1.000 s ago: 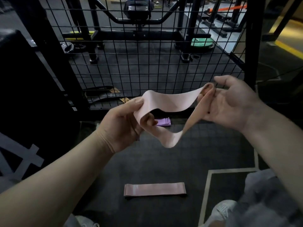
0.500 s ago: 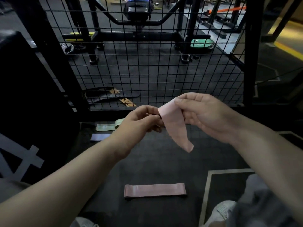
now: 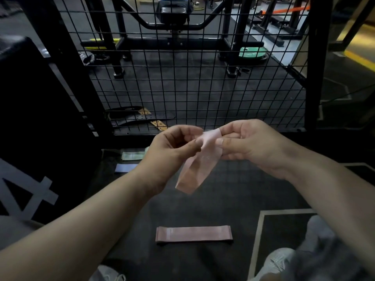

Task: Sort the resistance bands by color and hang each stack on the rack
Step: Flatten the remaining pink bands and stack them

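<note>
while curled, both hands pinch pink band

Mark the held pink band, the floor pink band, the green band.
held pink band (image 3: 197,167), head view, hanging fold.
floor pink band (image 3: 193,233), head view, flat middle.
green band (image 3: 133,156), head view, visible left part.

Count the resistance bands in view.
4: held pink band between left hand and right hand; flat pink band on the floor; green band and bluish band beside the left forearm. Hands may hide more.
</note>
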Demonstrator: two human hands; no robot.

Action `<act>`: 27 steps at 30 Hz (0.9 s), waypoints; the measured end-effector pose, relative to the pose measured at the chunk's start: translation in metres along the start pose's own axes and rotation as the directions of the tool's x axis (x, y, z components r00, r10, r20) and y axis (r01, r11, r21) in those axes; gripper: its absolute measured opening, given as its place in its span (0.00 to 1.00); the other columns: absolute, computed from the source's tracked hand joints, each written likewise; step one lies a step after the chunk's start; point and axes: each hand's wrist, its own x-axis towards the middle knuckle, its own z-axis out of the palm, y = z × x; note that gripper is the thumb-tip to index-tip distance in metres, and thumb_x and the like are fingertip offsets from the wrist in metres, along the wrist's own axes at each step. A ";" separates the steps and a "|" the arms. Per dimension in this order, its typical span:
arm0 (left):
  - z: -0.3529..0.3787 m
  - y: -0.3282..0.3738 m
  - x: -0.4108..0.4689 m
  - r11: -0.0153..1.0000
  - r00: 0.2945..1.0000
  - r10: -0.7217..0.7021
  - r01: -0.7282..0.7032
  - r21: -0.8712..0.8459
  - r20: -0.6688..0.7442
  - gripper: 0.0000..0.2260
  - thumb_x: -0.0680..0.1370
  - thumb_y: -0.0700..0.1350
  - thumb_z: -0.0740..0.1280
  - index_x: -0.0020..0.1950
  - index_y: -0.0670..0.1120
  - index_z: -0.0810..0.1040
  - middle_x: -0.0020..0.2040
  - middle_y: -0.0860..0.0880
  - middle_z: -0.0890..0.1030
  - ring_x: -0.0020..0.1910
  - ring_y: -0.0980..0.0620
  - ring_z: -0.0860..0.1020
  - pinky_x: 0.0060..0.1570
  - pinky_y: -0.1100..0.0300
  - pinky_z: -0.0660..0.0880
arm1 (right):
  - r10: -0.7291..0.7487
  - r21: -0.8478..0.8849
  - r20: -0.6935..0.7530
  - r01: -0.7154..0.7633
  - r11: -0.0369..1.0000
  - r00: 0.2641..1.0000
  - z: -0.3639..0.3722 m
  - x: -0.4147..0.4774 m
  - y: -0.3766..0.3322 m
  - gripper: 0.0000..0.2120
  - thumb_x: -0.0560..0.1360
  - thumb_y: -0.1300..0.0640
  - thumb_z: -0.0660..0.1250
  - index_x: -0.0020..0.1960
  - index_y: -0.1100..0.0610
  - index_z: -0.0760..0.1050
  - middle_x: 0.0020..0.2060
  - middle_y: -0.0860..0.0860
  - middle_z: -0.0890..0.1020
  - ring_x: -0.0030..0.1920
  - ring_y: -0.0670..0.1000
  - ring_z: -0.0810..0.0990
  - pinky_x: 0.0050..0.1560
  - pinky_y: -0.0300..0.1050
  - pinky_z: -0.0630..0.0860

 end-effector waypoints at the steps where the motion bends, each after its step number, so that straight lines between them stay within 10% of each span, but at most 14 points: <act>1: 0.001 0.001 -0.001 1.000 1.000 0.015 -0.015 0.014 0.005 0.14 0.74 0.41 0.75 0.58 0.39 0.81 0.53 0.37 0.83 0.48 0.47 0.81 0.53 0.51 0.78 | 0.008 -0.007 -0.029 -0.008 1.000 1.000 0.001 0.000 0.000 0.11 0.79 0.63 0.69 0.61 0.62 0.77 0.49 0.56 0.87 0.51 0.52 0.87 0.53 0.47 0.83; 8: -0.001 -0.001 0.000 0.996 0.998 0.070 -0.069 0.047 0.000 0.10 0.75 0.39 0.74 0.55 0.40 0.82 0.52 0.34 0.82 0.51 0.42 0.83 0.56 0.48 0.80 | -0.032 -0.028 -0.010 0.032 0.999 0.999 0.004 -0.001 0.001 0.17 0.78 0.62 0.71 0.65 0.54 0.74 0.49 0.54 0.87 0.52 0.52 0.86 0.54 0.51 0.83; 16: 0.000 -0.008 0.003 0.971 0.991 0.137 -0.133 0.197 -0.003 0.07 0.76 0.41 0.74 0.54 0.46 0.84 0.52 0.41 0.83 0.49 0.46 0.83 0.55 0.49 0.80 | -0.316 -0.569 -0.104 0.204 0.796 0.943 0.009 0.000 0.006 0.04 0.74 0.48 0.75 0.45 0.48 0.84 0.43 0.44 0.81 0.46 0.38 0.79 0.48 0.34 0.78; 21: -0.005 -0.006 0.004 0.985 0.990 0.014 -0.037 0.167 0.139 0.13 0.76 0.45 0.72 0.58 0.43 0.81 0.55 0.44 0.82 0.51 0.52 0.81 0.54 0.58 0.78 | -0.315 -0.328 -0.104 0.267 0.906 0.943 0.011 0.005 0.009 0.05 0.79 0.54 0.69 0.51 0.56 0.79 0.45 0.54 0.85 0.48 0.54 0.84 0.52 0.58 0.82; 27: 0.001 -0.009 0.002 0.987 0.986 -0.019 -0.007 0.159 0.166 0.09 0.82 0.43 0.67 0.52 0.35 0.79 0.44 0.40 0.80 0.43 0.46 0.76 0.47 0.50 0.75 | -0.338 -0.384 -0.111 0.273 0.882 0.935 0.015 0.008 0.013 0.05 0.79 0.52 0.71 0.50 0.54 0.80 0.43 0.53 0.85 0.45 0.55 0.84 0.47 0.62 0.81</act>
